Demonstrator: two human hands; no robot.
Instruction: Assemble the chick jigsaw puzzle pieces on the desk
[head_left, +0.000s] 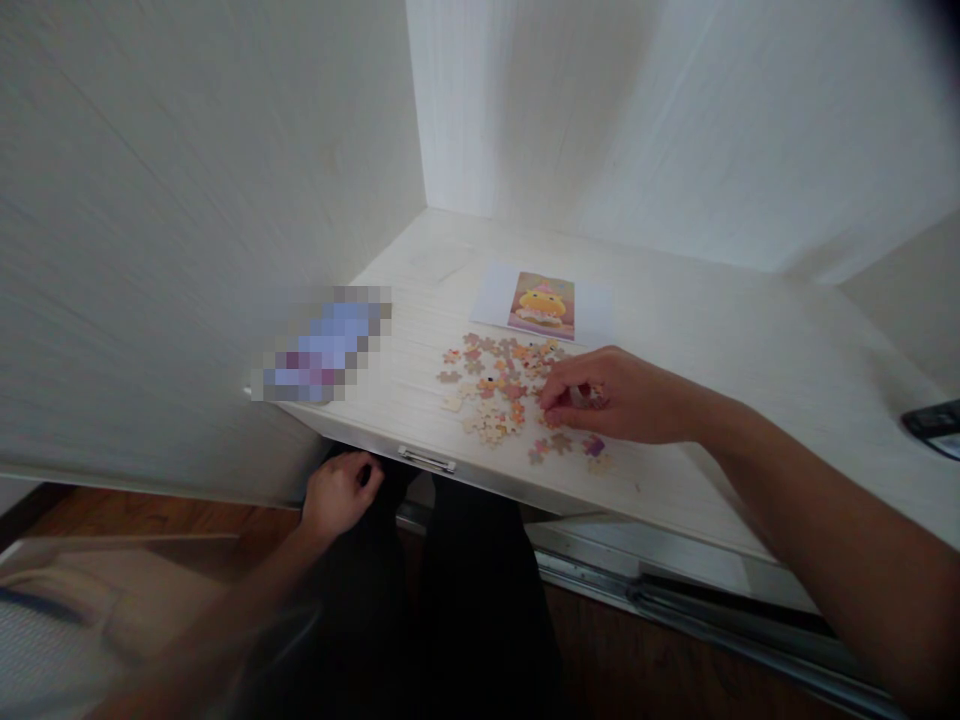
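My right hand (600, 395) reaches over a spread of loose jigsaw puzzle pieces (491, 425) on the white desk. Its thumb and index finger are pinched together on a puzzle piece (550, 420) at the right side of the spread, mostly covered by the fingertips. The pieces are orange, pink, beige and tan, some overlapping. Just behind them lies a picture card (544, 303) with a yellow character in a pink hat. My left hand (341, 495) rests on my dark-clothed thigh below the desk edge, its fingers curled in with nothing visible in them.
A blurred-out phone-like object (326, 345) lies at the desk's left edge. White walls (585, 110) close in the left and back. A drawer handle (426, 460) sits on the desk front (480, 478). A black device (934, 428) lies at the far right.
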